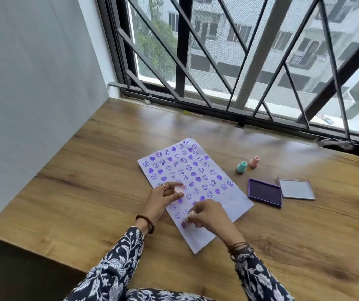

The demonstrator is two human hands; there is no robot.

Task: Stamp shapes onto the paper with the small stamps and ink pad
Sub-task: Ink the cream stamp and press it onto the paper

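Right hand clamps pink stamp on paper; left hand pinches its cap. Risk: unpinned sheet may slide, smearing the print

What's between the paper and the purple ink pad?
Nothing; the head view shows only bare wooden table between the paper and the ink pad.

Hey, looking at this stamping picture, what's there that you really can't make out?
Head view only:
- The stamp in the right hand: its face is pressed toward the paper and covered by fingers, so its shape is unknown.
- The small cap in the left hand: blurred, details unclear.
- The teal stamp and pink stamp: too small to read their designs.
- Prints under both hands: hidden.
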